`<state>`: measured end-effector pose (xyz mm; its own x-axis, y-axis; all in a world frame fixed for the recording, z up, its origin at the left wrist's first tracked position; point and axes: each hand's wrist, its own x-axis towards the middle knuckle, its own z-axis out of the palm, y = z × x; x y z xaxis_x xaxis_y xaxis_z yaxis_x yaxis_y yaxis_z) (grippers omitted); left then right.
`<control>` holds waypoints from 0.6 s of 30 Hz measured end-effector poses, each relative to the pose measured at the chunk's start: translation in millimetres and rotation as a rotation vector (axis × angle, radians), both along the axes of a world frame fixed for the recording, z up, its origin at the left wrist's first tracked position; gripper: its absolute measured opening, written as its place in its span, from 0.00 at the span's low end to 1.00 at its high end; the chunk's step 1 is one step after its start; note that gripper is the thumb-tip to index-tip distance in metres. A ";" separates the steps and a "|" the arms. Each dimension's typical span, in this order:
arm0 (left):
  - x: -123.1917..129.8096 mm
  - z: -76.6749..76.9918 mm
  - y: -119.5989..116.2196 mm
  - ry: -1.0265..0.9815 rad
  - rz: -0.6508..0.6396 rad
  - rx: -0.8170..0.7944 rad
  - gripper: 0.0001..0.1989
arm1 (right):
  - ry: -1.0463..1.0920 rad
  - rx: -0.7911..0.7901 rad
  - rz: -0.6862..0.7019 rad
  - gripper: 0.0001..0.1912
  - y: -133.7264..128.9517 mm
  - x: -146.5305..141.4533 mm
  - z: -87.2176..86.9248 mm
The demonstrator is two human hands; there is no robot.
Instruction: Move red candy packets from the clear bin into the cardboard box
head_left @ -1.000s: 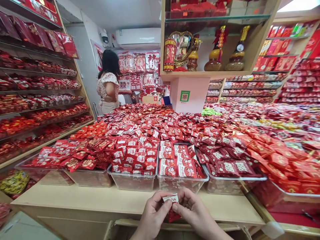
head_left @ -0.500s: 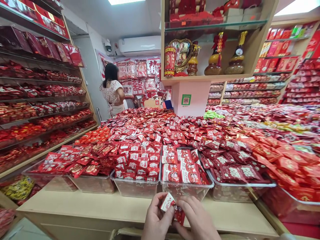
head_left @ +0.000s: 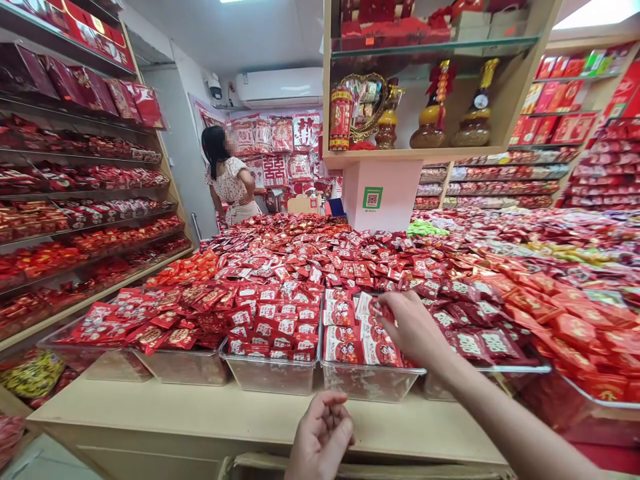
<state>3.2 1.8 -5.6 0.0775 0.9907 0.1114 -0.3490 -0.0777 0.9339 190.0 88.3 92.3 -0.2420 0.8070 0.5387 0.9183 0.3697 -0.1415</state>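
My right hand point(head_left: 407, 327) reaches over a clear plastic bin point(head_left: 370, 383), its thumb and fingers closed on a small red-and-white packet point(head_left: 365, 305) at the back of the right-hand row. Below it in the bin lie similar packets point(head_left: 343, 350) with cartoon figures, set in two rows. What is inside the packets is hidden. My left hand point(head_left: 323, 433) hangs in front of the counter edge, below the bin. Its fingers are loosely curled in, and nothing shows in them.
More clear bins of red packets point(head_left: 273, 377) stand on both sides along the wooden counter point(head_left: 165, 413). Behind them spreads a large heap of packets point(head_left: 300, 247). A display cabinet point(head_left: 425, 157) juts out above. A person point(head_left: 230, 177) stands at the back left, near shelves point(head_left: 90, 160).
My hands have parted. The right one has gone forward and up to the bin with the packet, while the left one stays low, now without it. The person at the back has turned slightly.
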 end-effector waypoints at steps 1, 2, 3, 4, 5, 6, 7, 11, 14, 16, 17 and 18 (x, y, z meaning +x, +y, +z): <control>0.5 -0.8 -0.1 0.025 -0.004 -0.001 0.14 | -0.080 -0.055 -0.029 0.08 19.3 4.5 5.5; 0.9 -1.5 0.0 0.047 -0.006 -0.002 0.14 | -0.166 -0.113 -0.040 0.08 37.4 7.7 8.7; 1.2 -2.3 0.3 0.067 -0.005 -0.006 0.14 | -0.235 -0.156 -0.043 0.08 53.3 9.7 9.9; 1.3 -3.2 0.9 0.082 -0.005 -0.014 0.15 | -0.277 -0.185 -0.041 0.08 66.6 10.6 9.2; 1.4 -4.2 1.8 0.092 -0.006 -0.024 0.15 | -0.307 -0.203 -0.036 0.08 77.3 10.8 7.3; 1.4 -5.3 2.8 0.094 -0.009 -0.031 0.15 | -0.321 -0.213 -0.031 0.08 85.7 10.5 4.5; 1.4 -6.3 3.9 0.090 -0.015 -0.035 0.16 | -0.326 -0.219 -0.025 0.08 92.0 10.0 1.3; 1.9 -8.1 6.7 0.083 -0.051 -0.033 0.16 | -0.335 -0.268 -0.003 0.08 105.8 9.3 -8.9; 1.6 -6.9 6.8 0.110 -0.071 -0.033 0.15 | -0.317 -0.301 0.013 0.08 110.8 10.1 -11.4; 0.7 -6.7 6.5 0.124 -0.093 -0.037 0.15 | -0.297 -0.320 0.022 0.08 112.4 10.2 -12.0; 0.2 -7.1 6.4 0.131 -0.103 -0.038 0.15 | -0.287 -0.331 0.027 0.08 112.8 10.0 -12.2; -0.2 -7.7 6.3 0.139 -0.110 -0.039 0.14 | -0.277 -0.343 0.033 0.08 113.0 9.7 -12.5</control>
<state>3.0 8.1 -13.3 0.1976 0.9788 0.0538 -0.2202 -0.0092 0.9754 199.6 201.2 79.8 -0.3679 0.9174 0.1517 0.9274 0.3738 -0.0113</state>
